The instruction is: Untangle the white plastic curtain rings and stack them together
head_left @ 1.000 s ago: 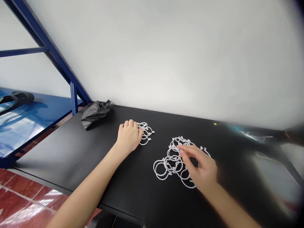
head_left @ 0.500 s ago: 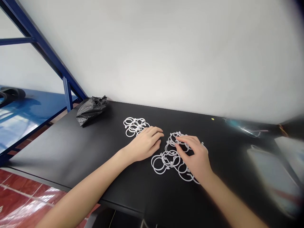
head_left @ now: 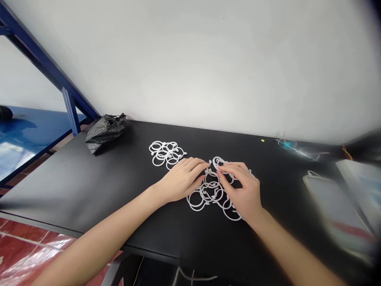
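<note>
Two piles of white plastic rings lie on a black table (head_left: 89,186). The small pile (head_left: 165,153) sits towards the back left, with no hand on it. The larger pile (head_left: 208,192) lies in the middle. My left hand (head_left: 181,178) rests flat beside the larger pile's left edge, fingers stretched out, its fingertips touching the rings at the top. My right hand (head_left: 242,190) lies over the right side of that pile, with thumb and fingers pinched on one ring near the top (head_left: 218,163).
A crumpled black plastic bag (head_left: 104,131) lies at the table's back left corner. A phone with a cable (head_left: 333,202) rests at the right. A blue metal frame (head_left: 44,65) and blue shelf stand left; a white wall rises behind the table.
My left hand left the small pile and moved right to the larger pile. My right hand shifted to the pile's top and pinched a ring. The view has panned left and down.
</note>
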A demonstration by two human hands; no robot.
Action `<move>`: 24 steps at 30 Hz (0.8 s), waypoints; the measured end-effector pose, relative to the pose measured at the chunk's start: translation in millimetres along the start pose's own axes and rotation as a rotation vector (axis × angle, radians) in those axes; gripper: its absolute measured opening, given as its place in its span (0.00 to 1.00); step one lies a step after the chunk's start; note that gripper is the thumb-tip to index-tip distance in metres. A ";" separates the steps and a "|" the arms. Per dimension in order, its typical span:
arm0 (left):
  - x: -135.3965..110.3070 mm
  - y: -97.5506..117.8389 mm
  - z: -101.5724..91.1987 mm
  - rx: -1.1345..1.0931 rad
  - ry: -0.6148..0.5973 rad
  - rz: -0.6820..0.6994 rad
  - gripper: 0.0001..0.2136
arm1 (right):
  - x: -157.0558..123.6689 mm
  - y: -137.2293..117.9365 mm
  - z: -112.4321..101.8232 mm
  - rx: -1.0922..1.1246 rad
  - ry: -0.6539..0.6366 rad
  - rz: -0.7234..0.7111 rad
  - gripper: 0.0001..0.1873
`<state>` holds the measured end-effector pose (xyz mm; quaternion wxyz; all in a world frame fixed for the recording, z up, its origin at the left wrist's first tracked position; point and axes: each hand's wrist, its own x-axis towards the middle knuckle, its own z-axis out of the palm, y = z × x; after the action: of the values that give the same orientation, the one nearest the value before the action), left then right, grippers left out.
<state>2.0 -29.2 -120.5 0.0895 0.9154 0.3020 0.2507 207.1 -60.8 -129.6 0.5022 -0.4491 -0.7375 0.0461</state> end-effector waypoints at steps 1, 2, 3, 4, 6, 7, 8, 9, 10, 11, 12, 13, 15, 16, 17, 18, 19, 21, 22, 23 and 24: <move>-0.2 0.1 0.1 0.008 0.047 -0.006 0.15 | 0.9 -2.1 -0.4 0.025 0.006 -0.027 0.11; -0.5 0.1 0.1 0.017 0.088 -0.005 0.17 | 1.4 -4.0 -0.6 0.049 0.005 -0.055 0.12; -0.6 0.3 0.0 0.025 0.120 0.006 0.17 | 1.8 -5.6 -0.8 0.070 0.000 -0.083 0.12; -0.7 0.5 -0.3 0.033 0.138 0.025 0.17 | 1.8 -6.8 -0.8 0.087 -0.006 -0.112 0.13; -0.3 1.1 -1.4 0.039 0.149 0.073 0.13 | 1.5 -8.4 -0.8 0.105 -0.016 -0.166 0.15; 0.0 1.5 -2.1 0.036 0.150 0.092 0.11 | 1.3 -8.9 -0.7 0.108 -0.021 -0.189 0.15; 0.4 1.8 -2.7 0.030 0.151 0.105 0.09 | 1.1 -9.3 -0.6 0.109 -0.027 -0.208 0.16; 0.8 2.1 -3.2 0.022 0.152 0.111 0.07 | 1.1 -9.7 -0.5 0.110 -0.034 -0.222 0.17; 1.1 2.1 -3.5 0.016 0.156 0.111 0.06 | 1.0 -10.1 -0.5 0.112 -0.039 -0.231 0.18; 1.3 1.9 -3.7 0.014 0.164 0.109 0.07 | 1.0 -10.6 -0.7 0.117 -0.041 -0.234 0.18; 1.4 1.4 -3.8 0.017 0.174 0.103 0.08 | 0.9 -11.0 -1.0 0.124 -0.037 -0.234 0.18; 1.4 0.7 -3.7 0.023 0.187 0.095 0.09 | 0.7 -11.3 -1.4 0.130 -0.027 -0.227 0.18; 1.2 -0.8 -3.8 0.037 0.216 0.081 0.11 | -0.1 -11.3 -2.6 0.140 0.001 -0.189 0.19; 1.1 -1.4 -4.0 0.043 0.229 0.076 0.11 | -0.8 -11.1 -3.2 0.146 0.012 -0.162 0.20; 1.0 -1.9 -4.3 0.046 0.239 0.073 0.12 | -1.5 -10.6 -3.7 0.152 0.024 -0.135 0.21; 1.0 -2.1 -4.8 0.048 0.247 0.073 0.12 | -2.2 -10.2 -4.1 0.159 0.033 -0.109 0.22; 1.0 -2.2 -5.2 0.050 0.252 0.073 0.12 | -2.8 -9.7 -4.1 0.168 0.039 -0.087 0.22; 1.2 -1.8 -6.2 0.047 0.256 0.076 0.13 | -3.6 -8.8 -3.6 0.187 0.030 -0.064 0.24; 1.3 -1.5 -6.6 0.044 0.257 0.078 0.13 | -3.8 -8.4 -3.1 0.196 0.017 -0.063 0.25; 1.4 -1.2 -6.9 0.040 0.258 0.079 0.13 | -4.1 -8.0 -2.6 0.204 0.005 -0.066 0.25; 1.4 -0.8 -7.2 0.035 0.259 0.078 0.13 | -4.3 -7.6 -2.1 0.212 -0.004 -0.071 0.25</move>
<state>-1.1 -27.6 -114.0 0.0240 0.8878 0.2793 0.3649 204.5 -69.1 -127.6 0.5468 -0.3669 -0.7449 0.1072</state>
